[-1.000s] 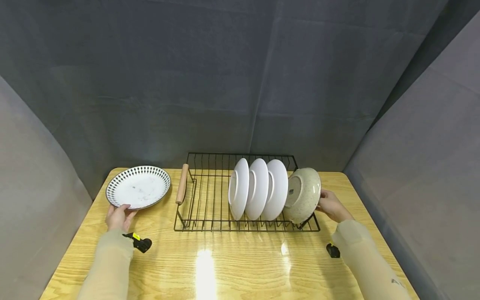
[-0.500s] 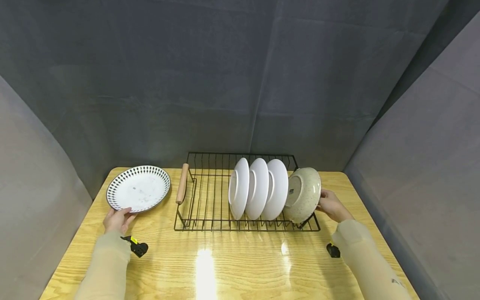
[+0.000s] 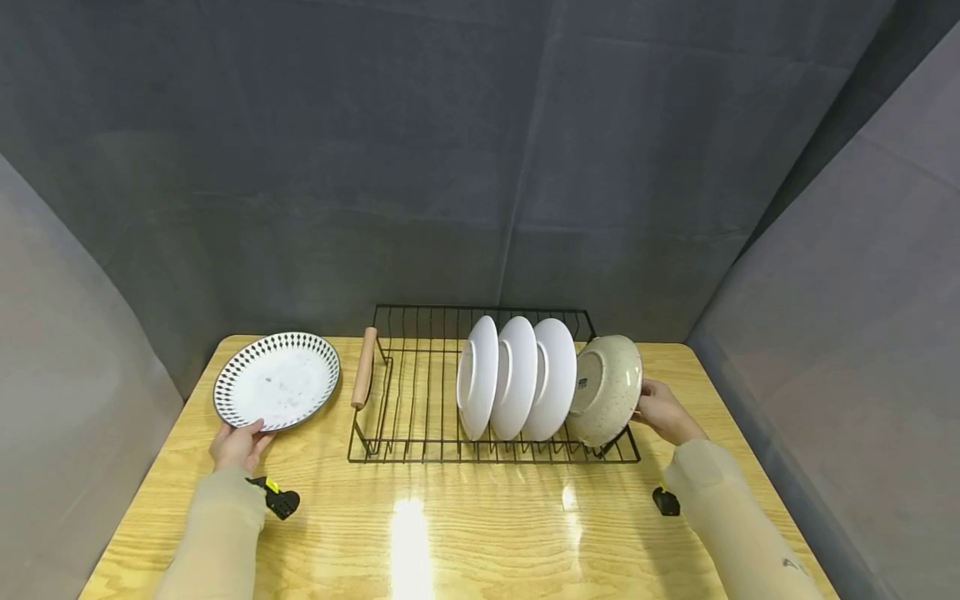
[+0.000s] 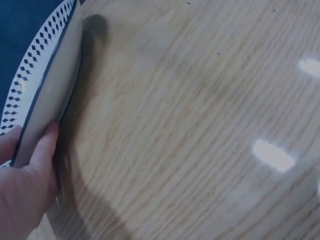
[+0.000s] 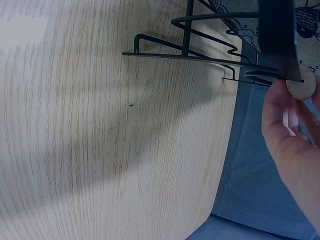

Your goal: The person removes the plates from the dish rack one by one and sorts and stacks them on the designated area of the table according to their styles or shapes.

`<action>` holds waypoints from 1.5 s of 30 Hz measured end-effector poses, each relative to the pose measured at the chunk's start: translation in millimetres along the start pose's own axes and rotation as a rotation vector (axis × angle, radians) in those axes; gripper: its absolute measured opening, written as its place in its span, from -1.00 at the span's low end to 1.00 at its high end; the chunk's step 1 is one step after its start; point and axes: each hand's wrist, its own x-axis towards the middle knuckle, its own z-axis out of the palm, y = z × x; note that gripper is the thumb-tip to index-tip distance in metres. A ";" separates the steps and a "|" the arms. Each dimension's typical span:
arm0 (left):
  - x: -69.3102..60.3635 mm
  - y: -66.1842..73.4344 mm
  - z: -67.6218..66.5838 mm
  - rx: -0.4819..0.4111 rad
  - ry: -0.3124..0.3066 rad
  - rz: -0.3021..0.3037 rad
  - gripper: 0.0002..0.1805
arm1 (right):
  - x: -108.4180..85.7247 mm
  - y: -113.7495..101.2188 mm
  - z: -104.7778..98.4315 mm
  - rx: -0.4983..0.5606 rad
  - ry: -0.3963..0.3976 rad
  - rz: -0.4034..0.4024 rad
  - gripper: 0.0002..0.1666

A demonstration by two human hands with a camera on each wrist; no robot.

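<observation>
My left hand pinches the near rim of a white plate edged with black diamonds, left of the rack. In the left wrist view, the thumb of that hand lies over the rim of the plate and fingers press its underside, which is tilted above the wood. At the right end of the black wire rack, my right hand is partly behind a speckled beige dish. The right wrist view has this hand gripping the rack's round wooden handle.
Three white plates stand upright in the rack, left of the beige dish. A second wooden handle is on the rack's left end. Grey cloth encloses the back and sides of the wooden table.
The diamond-edged plate's near rim has come slightly lower and nearer me with my left hand, showing more of its face. My right hand, the rack and its dishes stay put.
</observation>
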 end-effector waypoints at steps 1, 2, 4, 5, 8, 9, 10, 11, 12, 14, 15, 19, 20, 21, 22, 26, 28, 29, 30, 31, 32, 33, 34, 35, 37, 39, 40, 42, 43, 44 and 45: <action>0.6 -0.3 0.1 -0.001 0.003 0.002 -0.20 | 0.2 -0.2 0.0 0.001 0.000 0.001 -0.45; 0.7 -0.5 0.2 -0.004 0.009 0.004 -0.20 | 0.4 -0.3 0.0 0.001 0.000 0.002 -0.45; 0.3 -0.7 0.4 0.001 0.018 0.008 -0.20 | 0.7 -0.5 -0.2 0.003 0.000 0.005 -0.44; -0.2 -0.8 0.6 0.004 0.017 0.012 -0.20 | 0.7 -0.6 -0.3 0.003 0.002 0.011 -0.44; -2.3 -0.5 1.6 0.016 0.015 0.018 -0.21 | 0.3 -0.8 -0.6 -0.005 0.006 0.020 -0.45; -3.0 -0.5 2.0 0.030 0.015 0.022 -0.22 | 0.2 -0.8 -0.7 -0.007 0.007 0.022 -0.45; -3.3 -0.5 2.3 0.038 0.016 0.024 -0.23 | 0.1 -0.9 -0.5 -0.006 0.008 0.027 -0.46; -3.6 -0.5 2.6 0.049 0.016 0.029 -0.23 | 0.2 -0.9 -0.4 -0.006 0.011 0.031 -0.46; -3.5 -0.4 2.9 0.057 0.018 0.030 -0.24 | 0.4 -0.7 -0.4 -0.004 0.012 0.032 -0.47; -3.1 -0.2 3.2 0.062 0.012 0.032 -0.24 | 1.0 -0.2 -0.5 -0.011 0.009 0.027 -0.47; -3.2 0.1 3.3 0.061 0.006 0.031 -0.24 | 1.3 -0.1 -0.5 -0.011 0.012 0.028 -0.49; -4.6 3.7 2.9 0.072 -0.015 0.007 -0.22 | 1.4 -0.1 -0.7 -0.018 0.011 0.023 -0.52; -5.3 5.2 2.8 0.084 -0.020 0.000 -0.22 | 1.4 -0.3 -0.8 -0.014 0.015 0.027 -0.53; -5.6 7.1 2.9 0.095 -0.020 -0.014 -0.23 | 1.0 -0.6 -1.1 -0.019 0.015 0.024 -0.54; -6.2 9.1 2.9 0.117 -0.026 -0.021 -0.23 | 0.7 -0.8 -1.4 -0.019 0.015 0.023 -0.54; -9.4 19.0 4.9 0.213 -0.031 -0.026 -0.26 | 0.4 -1.2 -2.2 -0.024 0.009 0.020 -0.50; -12.3 24.1 6.3 0.320 -0.023 0.009 -0.23 | 0.3 -1.6 -1.9 -0.025 0.004 0.020 -0.49; -13.8 26.8 7.1 0.383 -0.014 0.035 -0.20 | 0.4 -1.9 -1.7 -0.027 0.001 0.020 -0.48; -15.5 29.4 8.2 0.454 -0.004 0.066 -0.16 | 0.3 -2.2 -1.5 -0.026 0.000 0.020 -0.47; -17.4 32.2 9.5 0.528 0.003 0.101 -0.13 | 0.1 -2.6 -1.2 -0.025 0.002 0.021 -0.47; -19.0 34.8 11.1 0.607 0.013 0.142 -0.11 | 0.1 -2.7 -1.3 -0.028 0.002 0.021 -0.47; -20.4 37.3 12.9 0.684 0.022 0.182 -0.09 | 0.0 -3.0 -1.3 -0.030 0.002 0.019 -0.47; -21.5 40.2 15.5 0.755 0.031 0.222 -0.09 | 0.0 -3.1 -1.4 -0.031 0.001 0.018 -0.47; -22.7 43.2 19.1 0.812 0.033 0.259 -0.09 | 0.0 -3.2 -1.6 -0.028 0.003 0.020 -0.47; -25.8 49.0 27.4 0.930 0.032 0.322 -0.10 | -0.2 -3.2 -1.8 -0.027 0.003 0.021 -0.46; -30.0 54.7 38.3 1.040 0.014 0.394 -0.12 | 0.0 -2.6 -2.2 -0.024 0.000 0.020 -0.44; -32.6 57.6 44.6 1.094 0.003 0.430 -0.13 | 0.2 -2.2 -2.4 -0.024 0.000 0.021 -0.44; -39.7 62.5 57.5 1.180 -0.044 0.502 -0.13 | 0.5 -1.3 -2.8 -0.023 0.001 0.021 -0.43; -44.2 64.3 64.3 1.211 -0.072 0.539 -0.12 | 0.8 -0.8 -2.9 -0.022 0.001 0.021 -0.43; -47.9 65.5 71.2 1.245 -0.097 0.579 -0.12 | 1.0 -0.5 -2.9 -0.025 0.000 0.021 -0.43; -52.5 66.4 78.1 1.266 -0.129 0.613 -0.11 | 1.0 -0.5 -2.8 -0.025 0.001 0.022 -0.43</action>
